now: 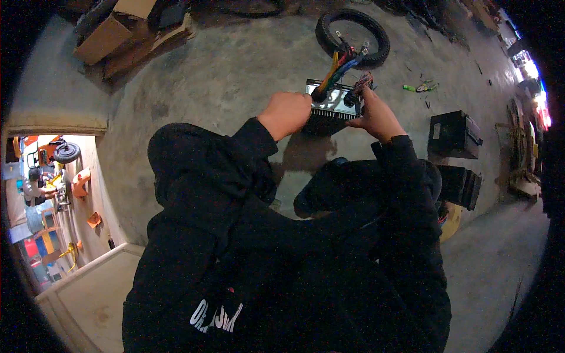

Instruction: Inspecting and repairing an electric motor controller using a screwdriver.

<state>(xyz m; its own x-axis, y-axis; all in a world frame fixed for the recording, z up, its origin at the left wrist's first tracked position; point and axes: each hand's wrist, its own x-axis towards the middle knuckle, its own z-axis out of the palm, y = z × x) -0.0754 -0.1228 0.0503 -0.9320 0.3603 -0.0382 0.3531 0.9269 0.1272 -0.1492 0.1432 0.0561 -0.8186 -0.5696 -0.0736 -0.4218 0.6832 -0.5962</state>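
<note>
Between my two hands I hold a motor controller [334, 105], a finned box with a shiny face. Thick yellow, green and blue cables [335, 76] with ring-type metal ends rise from it, and a bundle of thin wires [364, 81] leaves its right side. My left hand [288, 113] is closed on the box's left edge, its fingertips hidden behind the box. At the right edge, my right hand [379, 116] grips with its thumb at the lower corner and its fingers up by the thin wires. The controller is raised over the concrete floor, tilted toward me.
A black tyre [384, 44] lies just beyond the cables. Two black box-shaped batteries [453, 135] stand to the right, near a green tool-like object [419, 88]. Cardboard boxes [106, 38] are piled far left. Through a doorway on the left, another person [36, 191] works among vehicle parts.
</note>
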